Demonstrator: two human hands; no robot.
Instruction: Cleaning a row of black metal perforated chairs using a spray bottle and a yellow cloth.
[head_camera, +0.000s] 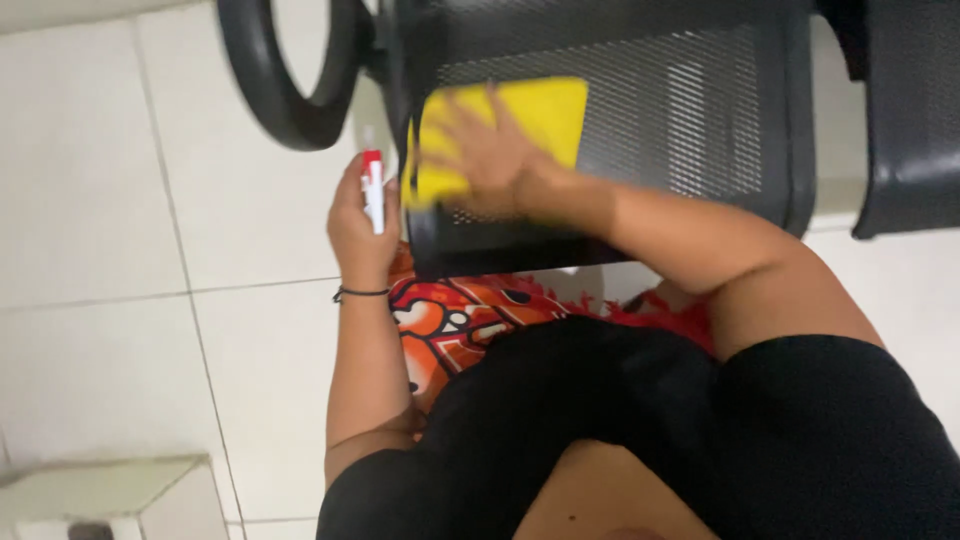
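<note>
A flat yellow rectangular cloth (535, 115) lies on the black perforated metal seat (700, 120) in the upper middle of the frame, its left part covered by the right hand (490, 155). That hand rests palm down on the cloth with its fingers (450, 115) spread and pointing toward the upper left; the hand and the cloth's left edge are blurred, so the exact contact at the fingertips cannot be told. The right forearm runs from the hand down toward the lower right of the frame. Just left of the seat's front corner, the left hand (358, 225) holds a small white spray bottle with a red cap (373, 190) upright, the fingers curled and pressed around its body, the red cap showing above the hand. A thin black band (358, 293) circles the left wrist. At the upper left, a black curved armrest loop (275, 95) stands beside the seat, and a second black perforated seat (910, 120) sits at the upper right edge. Below the seat's front edge, red and orange patterned fabric (455, 320) shows at the centre, with the person's black top (640, 440) filling the lower right. The white tiled floor (110, 200) covers the left side, and a pale boxy object (110, 495) sits in the lower left corner.
</note>
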